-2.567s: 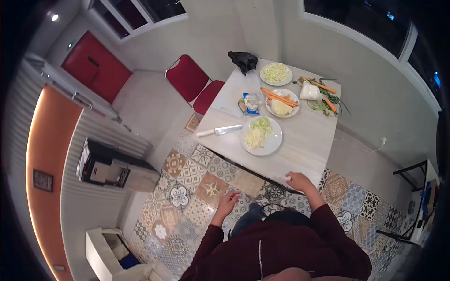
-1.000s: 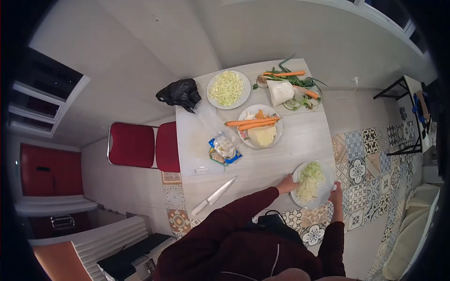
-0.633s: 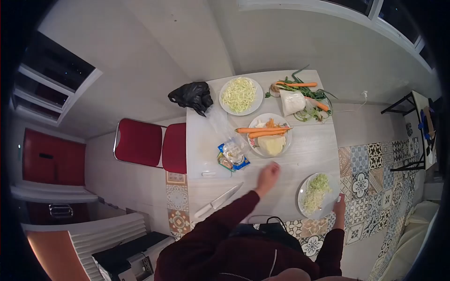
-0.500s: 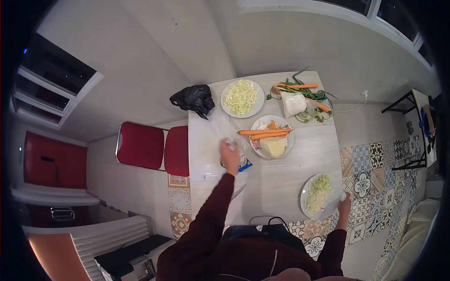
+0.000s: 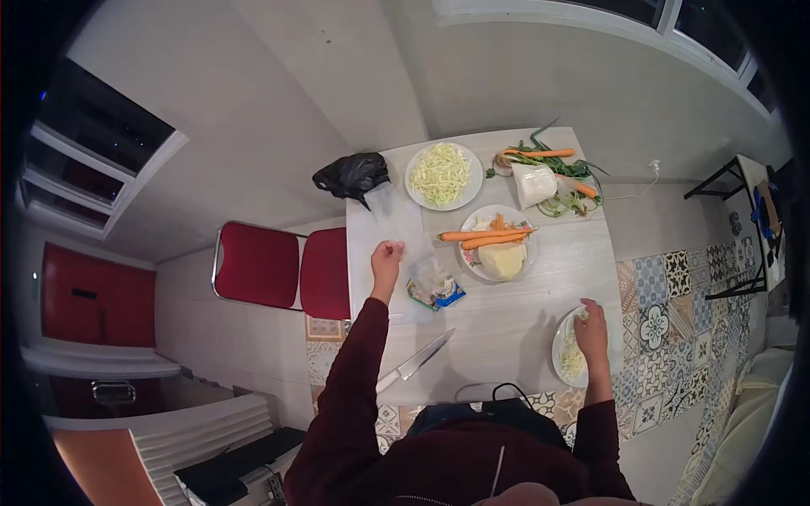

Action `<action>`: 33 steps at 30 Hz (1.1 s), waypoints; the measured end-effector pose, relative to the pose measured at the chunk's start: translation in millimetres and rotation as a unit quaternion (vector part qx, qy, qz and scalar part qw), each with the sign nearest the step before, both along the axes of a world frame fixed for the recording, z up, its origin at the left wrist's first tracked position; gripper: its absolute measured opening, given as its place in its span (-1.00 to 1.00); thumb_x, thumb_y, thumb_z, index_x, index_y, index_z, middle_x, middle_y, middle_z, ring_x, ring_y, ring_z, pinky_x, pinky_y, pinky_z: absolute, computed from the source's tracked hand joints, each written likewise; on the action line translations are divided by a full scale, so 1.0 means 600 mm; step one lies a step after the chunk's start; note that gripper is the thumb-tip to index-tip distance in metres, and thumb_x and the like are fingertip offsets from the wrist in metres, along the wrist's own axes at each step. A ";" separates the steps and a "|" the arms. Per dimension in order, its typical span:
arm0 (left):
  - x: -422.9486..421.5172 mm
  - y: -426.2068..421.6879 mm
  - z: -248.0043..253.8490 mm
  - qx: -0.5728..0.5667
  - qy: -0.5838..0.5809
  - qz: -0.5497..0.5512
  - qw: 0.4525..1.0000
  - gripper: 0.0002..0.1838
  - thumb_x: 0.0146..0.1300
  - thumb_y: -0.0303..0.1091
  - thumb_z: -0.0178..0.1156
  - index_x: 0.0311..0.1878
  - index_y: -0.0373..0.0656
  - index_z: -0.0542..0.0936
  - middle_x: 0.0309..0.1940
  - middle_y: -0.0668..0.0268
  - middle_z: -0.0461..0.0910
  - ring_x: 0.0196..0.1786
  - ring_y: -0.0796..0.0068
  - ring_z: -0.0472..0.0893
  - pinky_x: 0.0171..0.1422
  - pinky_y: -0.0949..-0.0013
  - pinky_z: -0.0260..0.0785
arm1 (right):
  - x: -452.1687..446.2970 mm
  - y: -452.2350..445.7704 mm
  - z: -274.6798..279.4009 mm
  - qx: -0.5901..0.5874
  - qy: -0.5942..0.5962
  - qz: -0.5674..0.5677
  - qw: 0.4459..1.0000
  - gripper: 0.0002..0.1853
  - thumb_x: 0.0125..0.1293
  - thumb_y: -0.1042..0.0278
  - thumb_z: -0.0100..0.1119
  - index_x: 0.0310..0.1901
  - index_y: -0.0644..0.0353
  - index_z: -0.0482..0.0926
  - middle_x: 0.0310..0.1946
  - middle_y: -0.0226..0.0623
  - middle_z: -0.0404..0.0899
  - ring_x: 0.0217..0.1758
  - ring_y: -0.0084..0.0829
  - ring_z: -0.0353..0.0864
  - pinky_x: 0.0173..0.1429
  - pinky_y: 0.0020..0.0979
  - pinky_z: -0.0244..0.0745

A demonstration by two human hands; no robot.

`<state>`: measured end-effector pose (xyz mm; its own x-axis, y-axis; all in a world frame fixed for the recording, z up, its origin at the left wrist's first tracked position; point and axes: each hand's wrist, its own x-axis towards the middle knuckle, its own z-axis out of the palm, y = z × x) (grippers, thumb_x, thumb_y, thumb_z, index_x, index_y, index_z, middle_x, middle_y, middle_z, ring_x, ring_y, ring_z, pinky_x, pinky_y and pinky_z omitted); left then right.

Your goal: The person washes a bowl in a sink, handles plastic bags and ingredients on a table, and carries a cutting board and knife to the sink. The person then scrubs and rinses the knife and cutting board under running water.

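My left hand (image 5: 387,263) is raised over the left part of the table, thumb and fingertips pinched together beside a clear plastic bag (image 5: 392,211). Whatever may be in the pinch is too small to make out. At the right edge, my right hand (image 5: 594,331) is above a white plate (image 5: 558,364) of shredded cabbage (image 5: 574,356), fingers apart and reaching downward. It covers part of the plate. A knife (image 5: 426,354) lies near the front edge. Close to my left hand is a crumpled clear packet with blue printing (image 5: 439,291).
A floral plate (image 5: 477,268) holds two carrots (image 5: 485,239) and a cabbage piece (image 5: 504,261). Behind it are another plate of shredded cabbage (image 5: 440,175), a black bag (image 5: 353,175), a white wrapped block (image 5: 534,185) and greens with carrots (image 5: 578,187). A red chair (image 5: 325,271) adjoins the left edge.
My left hand has moved left and up, away from the blue-printed packet, uncovering it and the knife. My right hand has come from beside the right plate to above its cabbage.
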<state>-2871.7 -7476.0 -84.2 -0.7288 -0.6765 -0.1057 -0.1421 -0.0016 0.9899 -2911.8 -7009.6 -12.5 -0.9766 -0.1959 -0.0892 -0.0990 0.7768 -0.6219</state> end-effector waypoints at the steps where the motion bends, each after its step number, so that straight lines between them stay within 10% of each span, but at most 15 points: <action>1: 0.015 0.014 0.042 0.002 0.000 -0.012 1.000 -0.91 0.17 -0.42 0.15 -0.37 -0.22 0.46 -0.46 0.36 0.54 -0.39 0.62 0.51 -0.31 0.59 0.32 | 0.003 -0.022 -0.001 -0.036 0.003 0.018 0.999 -0.58 0.05 0.50 0.11 0.01 0.13 0.35 -0.13 -0.12 0.39 -0.13 -0.17 0.45 -0.17 -0.32 0.43; 6: 0.067 0.042 0.148 0.019 0.048 -0.066 0.996 -0.89 0.17 -0.40 0.15 -0.36 -0.24 0.47 -0.44 0.35 0.55 -0.37 0.64 0.51 -0.25 0.59 0.33 | 0.031 -0.141 -0.050 -0.152 -0.048 0.123 0.979 -0.61 0.04 0.49 0.14 -0.03 0.15 0.39 -0.18 -0.14 0.44 -0.38 -0.33 0.52 -0.27 -0.41 0.46; 15: 0.065 0.132 0.211 0.063 0.084 -0.120 0.987 -0.88 0.19 -0.37 0.14 -0.35 -0.22 0.48 -0.44 0.36 0.55 -0.37 0.64 0.51 -0.24 0.56 0.35 | 0.080 -0.256 0.011 -0.439 -0.442 0.080 0.778 -0.55 0.20 0.28 0.11 0.08 0.21 0.24 -0.03 -0.23 0.41 -0.08 -0.39 0.48 -0.07 -0.36 0.46; 26: 0.049 0.309 0.194 0.097 0.040 -0.227 0.968 -0.84 0.09 -0.49 0.20 -0.24 -0.22 0.48 -0.37 0.38 0.54 -0.27 0.61 0.53 -0.17 0.55 0.38 | 0.084 -0.116 -0.063 -0.504 -0.393 -0.090 0.764 -0.72 0.22 0.37 0.07 -0.07 0.26 0.35 -0.16 -0.22 0.47 -0.04 -0.35 0.47 -0.01 -0.31 0.44; 30: 0.072 0.308 0.231 -0.029 -0.124 -0.298 0.946 -0.77 0.04 -0.51 0.21 -0.18 -0.24 0.50 -0.29 0.34 0.56 -0.23 0.59 0.54 -0.11 0.52 0.39 | 0.104 -0.105 -0.028 -0.584 -0.378 -0.124 0.708 -0.79 0.23 0.46 0.00 -0.09 0.23 0.36 -0.17 -0.27 0.47 0.03 -0.33 0.43 0.10 -0.22 0.36; 33: 0.100 0.287 0.157 -0.033 -0.041 -0.282 0.958 -0.71 0.01 -0.50 0.26 -0.15 -0.27 0.50 -0.26 0.29 0.57 -0.24 0.55 0.55 -0.09 0.47 0.41 | 0.109 -0.116 -0.030 -0.628 -0.410 -0.100 0.654 -0.79 0.19 0.51 0.02 -0.12 0.20 0.39 -0.17 -0.30 0.48 0.05 -0.33 0.41 0.13 -0.18 0.31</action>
<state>-2811.6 -7303.5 10.1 -0.9714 -0.1857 -0.1481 -0.1786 0.1601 0.9708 -2846.3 -7079.0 -30.5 -0.7187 -0.4936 -0.4897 0.6929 -0.4505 -0.5630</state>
